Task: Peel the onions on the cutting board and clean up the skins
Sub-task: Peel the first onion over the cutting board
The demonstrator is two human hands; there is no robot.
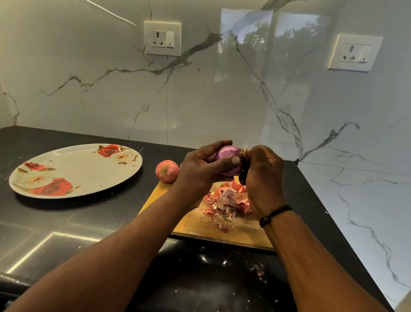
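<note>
step: peeling, mid-task. Left hand [200, 166] grips an onion [226, 155] in the air above the board [194, 225], thumb across the front. Purple flesh shows, so most of the skin looks gone.
right hand: right hand [259, 175] pinches the dry tuft at the onion's right end. Something dark sits under its fingers, maybe a knife handle; can't tell.
second onion: onion 2 [167, 170] still in its orange skin, at the board's far left corner, just beside the left hand. Whether it rests on the board or the desk [71, 219] is unclear.
skins: pile [225, 201] on the board below the hands; a few crumbs on the desk nearer the camera.
plate: floral plate [75, 170] on the desk, left of the board, well apart from the pile. Nothing on it.
next: my read, pull or trim the tuft off, set this onion down, then start onion 2. Needs a firm left grip, bare flesh is slick. Cleanup not started.
writing: none readable. Two wall sockets, no markings legible. Plate has a rose print only.
</note>
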